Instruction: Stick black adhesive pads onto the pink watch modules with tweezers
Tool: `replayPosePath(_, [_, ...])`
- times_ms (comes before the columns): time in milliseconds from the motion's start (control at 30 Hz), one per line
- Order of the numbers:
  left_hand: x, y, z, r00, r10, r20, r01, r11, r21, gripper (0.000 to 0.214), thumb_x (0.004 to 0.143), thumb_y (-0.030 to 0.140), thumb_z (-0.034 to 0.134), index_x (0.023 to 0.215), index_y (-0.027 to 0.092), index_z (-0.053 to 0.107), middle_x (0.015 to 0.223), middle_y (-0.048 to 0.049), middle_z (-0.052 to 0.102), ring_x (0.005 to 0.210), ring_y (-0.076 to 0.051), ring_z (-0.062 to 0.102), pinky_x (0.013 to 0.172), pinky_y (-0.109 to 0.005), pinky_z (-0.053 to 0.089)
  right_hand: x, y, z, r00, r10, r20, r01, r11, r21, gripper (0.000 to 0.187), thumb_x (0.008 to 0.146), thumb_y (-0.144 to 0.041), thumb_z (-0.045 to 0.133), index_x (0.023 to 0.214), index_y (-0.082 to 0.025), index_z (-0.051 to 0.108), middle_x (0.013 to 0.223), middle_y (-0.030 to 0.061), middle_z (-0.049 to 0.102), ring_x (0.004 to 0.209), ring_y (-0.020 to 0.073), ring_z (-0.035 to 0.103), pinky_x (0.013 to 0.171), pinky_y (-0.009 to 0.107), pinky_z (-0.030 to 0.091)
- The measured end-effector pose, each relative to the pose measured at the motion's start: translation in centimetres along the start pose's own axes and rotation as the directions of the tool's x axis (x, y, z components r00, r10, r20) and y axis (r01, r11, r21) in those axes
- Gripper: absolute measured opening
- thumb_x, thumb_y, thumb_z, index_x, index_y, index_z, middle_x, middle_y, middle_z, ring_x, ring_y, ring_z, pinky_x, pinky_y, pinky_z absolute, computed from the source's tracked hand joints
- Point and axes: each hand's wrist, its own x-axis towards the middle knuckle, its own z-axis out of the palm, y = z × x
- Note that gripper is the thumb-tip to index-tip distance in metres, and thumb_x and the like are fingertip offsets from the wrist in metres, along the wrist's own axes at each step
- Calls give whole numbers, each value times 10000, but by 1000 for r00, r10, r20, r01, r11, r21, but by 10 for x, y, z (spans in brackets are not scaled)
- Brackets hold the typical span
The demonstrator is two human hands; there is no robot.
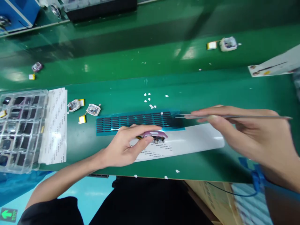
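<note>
My left hand [127,143] pinches a small purple device housing [156,135] between thumb and fingers; electronic parts show in its open side. Between the fingers of my right hand [248,128] is a pair of thin metal tweezers [255,117]. Their tips point left, over the right end of a blue sheet [140,120] that carries rows of dark strips. Whether the tips grip anything is too small to tell. Under the purple housing lies a white printed backing sheet [194,139], partly covered by my left hand.
Left stands a clear compartment box [23,131] beside white printed sheets [55,125]. White housings [93,109] wired to yellow batteries [82,119] lie nearby; another white housing [228,44] is far right. Small white dots [149,99] are scattered on the green table. A blue wrist strap [255,175] circles my right wrist.
</note>
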Motion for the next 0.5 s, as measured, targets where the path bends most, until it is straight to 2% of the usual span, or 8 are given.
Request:
replayPosePath(100, [15,3,7,981,94,168,-111,990,92,255,1064,175,526,1158,191,762,1158,-89,801,1175,-232,709,1024,-386,545,-2,23,-11,992,38,123,-48,995,82,247,1052,-250,627,939,-299,841,1013,-8,813,895,118,779,733,159,580])
replayPosePath(200, [29,-5,19,961,155,230,-212,944,252,280,1078,168,487,1188,179,744,1214,-104,778,1277,-257,651,1091,-438,474,-4,39,-10,988,51,147,-74,985,157,263,1055,-242,609,959,-282,851,1020,11,813,929,114,780,775,138,579])
replayPosePath(300, [39,-20,27,942,211,261,-302,874,381,274,1065,146,489,1241,153,698,1356,-123,729,1229,-262,648,1069,-441,458,-4,45,-8,987,33,155,-61,981,182,261,1049,-236,616,945,-277,852,1010,16,812,917,127,780,768,169,592])
replayPosePath(367, [42,-27,30,940,196,279,-303,855,420,278,1062,136,485,1264,157,675,1412,-117,701,1200,-257,634,1038,-434,453,-5,47,-7,988,21,156,-52,979,195,243,1049,-242,620,985,-286,850,1028,11,811,937,139,774,789,202,599])
replayPosePath(433, [43,-29,31,943,171,286,-286,855,432,269,1074,147,472,1256,167,668,1418,-109,697,1196,-253,615,1021,-430,439,-7,47,-7,988,-22,154,-10,980,198,218,1046,-238,636,1092,-309,836,1064,0,807,970,155,762,827,245,604])
replayPosePath(500, [45,-29,32,944,165,286,-284,847,449,266,1084,152,447,1227,170,670,1404,-109,702,1193,-250,603,1004,-421,423,-10,46,-6,985,-112,130,89,982,169,292,1032,-190,657,1237,-353,787,1098,-15,802,951,163,748,811,279,604])
